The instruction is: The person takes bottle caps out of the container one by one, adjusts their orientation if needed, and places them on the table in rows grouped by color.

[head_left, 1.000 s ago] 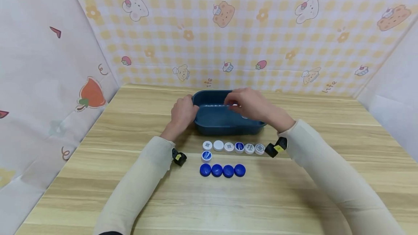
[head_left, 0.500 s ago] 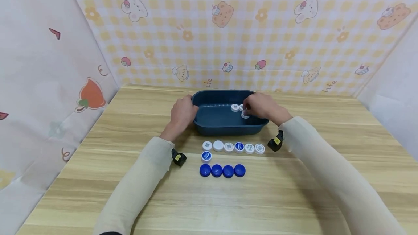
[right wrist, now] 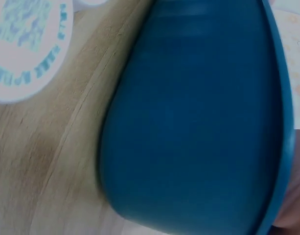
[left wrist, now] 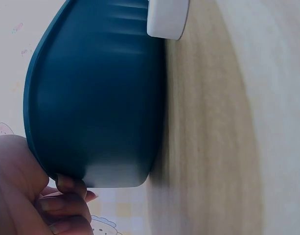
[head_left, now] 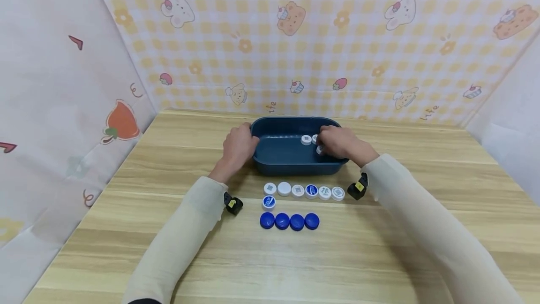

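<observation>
My left hand [head_left: 239,147] grips the left end of a dark blue plastic basin [head_left: 291,169], fingers curled at its rim in the left wrist view. Inside the basin's right end is my right hand [head_left: 341,143], knuckles up and fingertips hidden. White bottle caps lie at its fingers: one bottle cap [head_left: 306,140] is in plain view, and others are partly covered by the hand. Whether the fingers pinch a cap cannot be seen. In the right wrist view the basin wall [right wrist: 189,122] blocks most of the hand.
In front of the basin runs a row of several white caps [head_left: 297,191], some with printed tops. A blue-and-white cap [head_left: 268,202] sits below the row's left end. Nearer still is a row of several blue caps [head_left: 282,221]. Patterned cloth [head_left: 253,36] hangs behind the wooden table [head_left: 401,257].
My right hand has lowered and moved right, from above the basin's middle into its right end, uncovering white caps there. My left hand keeps its grip on the basin.
</observation>
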Demonstrator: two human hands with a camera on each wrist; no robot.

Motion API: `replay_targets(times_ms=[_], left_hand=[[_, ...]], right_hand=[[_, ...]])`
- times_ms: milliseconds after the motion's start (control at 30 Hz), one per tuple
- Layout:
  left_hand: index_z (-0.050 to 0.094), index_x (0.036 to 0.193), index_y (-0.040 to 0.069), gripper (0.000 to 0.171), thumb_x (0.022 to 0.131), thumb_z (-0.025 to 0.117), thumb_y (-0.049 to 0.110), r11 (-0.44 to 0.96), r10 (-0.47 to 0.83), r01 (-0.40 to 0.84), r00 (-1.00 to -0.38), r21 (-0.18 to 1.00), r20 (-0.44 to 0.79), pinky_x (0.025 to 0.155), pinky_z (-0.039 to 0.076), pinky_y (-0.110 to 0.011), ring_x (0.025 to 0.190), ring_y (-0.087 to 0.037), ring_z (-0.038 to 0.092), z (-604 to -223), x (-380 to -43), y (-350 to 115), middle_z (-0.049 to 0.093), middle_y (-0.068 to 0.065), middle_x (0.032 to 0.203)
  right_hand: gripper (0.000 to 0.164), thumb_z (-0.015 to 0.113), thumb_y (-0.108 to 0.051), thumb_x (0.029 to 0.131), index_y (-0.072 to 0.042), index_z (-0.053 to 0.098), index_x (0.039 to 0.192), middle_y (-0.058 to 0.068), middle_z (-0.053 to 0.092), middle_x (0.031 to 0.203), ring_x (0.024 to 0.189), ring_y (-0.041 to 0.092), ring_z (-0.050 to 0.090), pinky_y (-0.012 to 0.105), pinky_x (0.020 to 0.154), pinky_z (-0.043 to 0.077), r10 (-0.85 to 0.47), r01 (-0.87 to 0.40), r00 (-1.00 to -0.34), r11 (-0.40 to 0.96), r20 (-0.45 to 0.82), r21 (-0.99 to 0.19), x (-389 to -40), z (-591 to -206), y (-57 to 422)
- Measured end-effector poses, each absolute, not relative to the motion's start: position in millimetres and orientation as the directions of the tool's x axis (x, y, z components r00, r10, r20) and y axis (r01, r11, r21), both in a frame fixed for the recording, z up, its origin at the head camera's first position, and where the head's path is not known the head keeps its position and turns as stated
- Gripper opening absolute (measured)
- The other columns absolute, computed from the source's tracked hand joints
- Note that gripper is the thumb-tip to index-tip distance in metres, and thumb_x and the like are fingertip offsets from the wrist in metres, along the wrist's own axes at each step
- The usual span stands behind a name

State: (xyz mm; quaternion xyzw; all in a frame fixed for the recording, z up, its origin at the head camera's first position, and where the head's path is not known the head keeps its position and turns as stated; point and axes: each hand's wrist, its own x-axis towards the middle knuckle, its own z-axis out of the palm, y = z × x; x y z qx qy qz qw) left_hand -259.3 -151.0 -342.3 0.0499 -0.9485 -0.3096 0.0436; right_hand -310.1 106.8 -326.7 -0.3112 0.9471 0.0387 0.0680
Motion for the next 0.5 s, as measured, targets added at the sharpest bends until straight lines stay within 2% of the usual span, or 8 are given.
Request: replay_targets(times_ms=[267, 500], left_hand=[[0.052, 0.131, 0.0, 0.039, 0.096, 0.054, 0.016, 0.813, -0.119, -0.063, -0.991, 0.579, 0.059, 0.052, 0.048, -0.029, 0.065, -0.023, 0.062, -343.8, -260.6, -150.6, 0.064, -0.019, 0.109], [0.052, 0.132, 0.0, 0.039, 0.096, 0.054, 0.016, 0.814, -0.123, -0.073, -0.991, 0.576, 0.049, 0.053, 0.047, -0.03, 0.066, -0.024, 0.061, -343.6, -260.4, -150.0, 0.064, -0.018, 0.11]], right_hand=[[0.014, 0.066, -0.009, 0.088, -0.005, 0.071, 0.1, 0.012, 0.063, 0.095, 0.083, 0.027, 0.058, 0.045, 0.072, 0.051, -0.563, -0.571, -0.82, 0.817, -0.104, 0.075, -301.6, -326.7, 105.1], [0.013, 0.063, -0.01, 0.089, -0.005, 0.071, 0.098, 0.01, 0.065, 0.089, 0.075, 0.025, 0.057, 0.042, 0.065, 0.05, -0.555, -0.562, -0.824, 0.826, -0.111, 0.038, -301.2, -326.7, 106.0]])
